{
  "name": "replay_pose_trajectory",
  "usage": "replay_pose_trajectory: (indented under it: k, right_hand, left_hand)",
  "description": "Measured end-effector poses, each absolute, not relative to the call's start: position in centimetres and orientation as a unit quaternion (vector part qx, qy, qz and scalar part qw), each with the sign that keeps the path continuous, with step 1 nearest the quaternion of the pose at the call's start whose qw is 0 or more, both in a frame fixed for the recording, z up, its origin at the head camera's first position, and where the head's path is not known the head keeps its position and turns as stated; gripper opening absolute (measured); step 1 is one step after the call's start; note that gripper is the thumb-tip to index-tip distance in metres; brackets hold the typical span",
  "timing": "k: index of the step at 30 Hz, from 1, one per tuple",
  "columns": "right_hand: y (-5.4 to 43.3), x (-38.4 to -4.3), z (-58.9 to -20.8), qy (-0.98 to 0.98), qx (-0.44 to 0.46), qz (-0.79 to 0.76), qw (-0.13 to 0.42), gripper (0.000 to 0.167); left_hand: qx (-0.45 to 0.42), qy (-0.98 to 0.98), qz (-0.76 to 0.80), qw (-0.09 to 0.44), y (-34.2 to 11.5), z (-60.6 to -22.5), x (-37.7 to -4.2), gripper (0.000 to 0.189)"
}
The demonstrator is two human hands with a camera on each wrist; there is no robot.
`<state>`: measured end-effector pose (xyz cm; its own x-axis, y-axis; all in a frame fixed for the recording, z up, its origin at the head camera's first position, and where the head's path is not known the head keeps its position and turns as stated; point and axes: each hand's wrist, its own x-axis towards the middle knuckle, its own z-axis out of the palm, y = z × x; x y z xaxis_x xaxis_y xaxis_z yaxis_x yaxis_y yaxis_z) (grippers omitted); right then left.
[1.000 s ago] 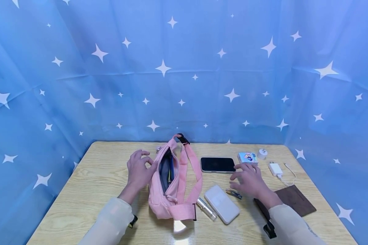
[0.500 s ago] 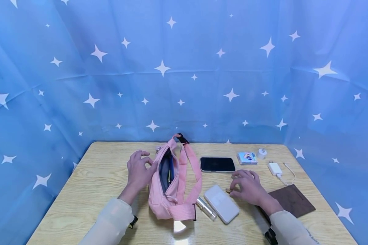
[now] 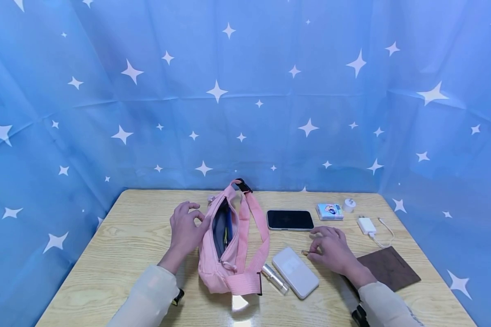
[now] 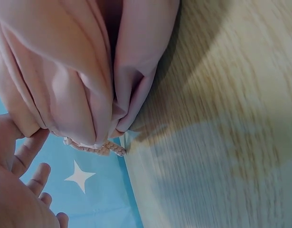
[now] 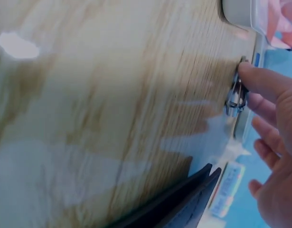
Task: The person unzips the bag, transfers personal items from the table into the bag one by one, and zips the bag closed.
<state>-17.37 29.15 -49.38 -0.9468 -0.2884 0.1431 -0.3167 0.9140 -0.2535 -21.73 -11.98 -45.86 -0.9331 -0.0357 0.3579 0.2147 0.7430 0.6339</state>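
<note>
A pink waist bag [image 3: 207, 263] stands on the table with its zip open, showing a grey lining and something blue inside. My left hand [image 3: 187, 227] pinches the left edge of its opening between thumb and index finger; the other fingers stay off the fabric. In the left wrist view the bag's folded side [image 4: 74, 71] hangs above those fingers. My right hand [image 3: 331, 249] pinches a metal nail clipper [image 5: 237, 92] between thumb and index finger, low over the table. From the head view only the tip of the clipper [image 3: 304, 252] shows.
Near the right hand lie a white power bank [image 3: 296, 273], a silver lipstick-like tube [image 3: 275, 279], a phone [image 3: 290, 220] and a dark brown wallet [image 3: 390, 268]. Farther back are a blue tissue pack [image 3: 329, 211], a round white plug [image 3: 349, 205] and a white charger [image 3: 367, 225] with cable.
My right hand has come down and slightly toward me from beside the phone, and has taken hold of the nail clipper. The left hand and the bag have stayed in place.
</note>
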Motion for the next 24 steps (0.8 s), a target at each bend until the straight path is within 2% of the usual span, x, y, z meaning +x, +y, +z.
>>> replay_pose_trajectory:
  k: [12,24]
  right_hand:
    - [28.7,-17.7,-49.4,-0.969,0.177,0.149,0.083,0.027]
    - [26.2,-19.8,-46.7,-0.951,0.204,0.193,0.13,0.017]
  left_hand:
    - [-0.05,-0.917,-0.353,0.181,-12.0,-45.9,-21.7,0.025]
    - [-0.046,-0.919,-0.349,0.178,-11.8,-46.0,-21.8,0.026]
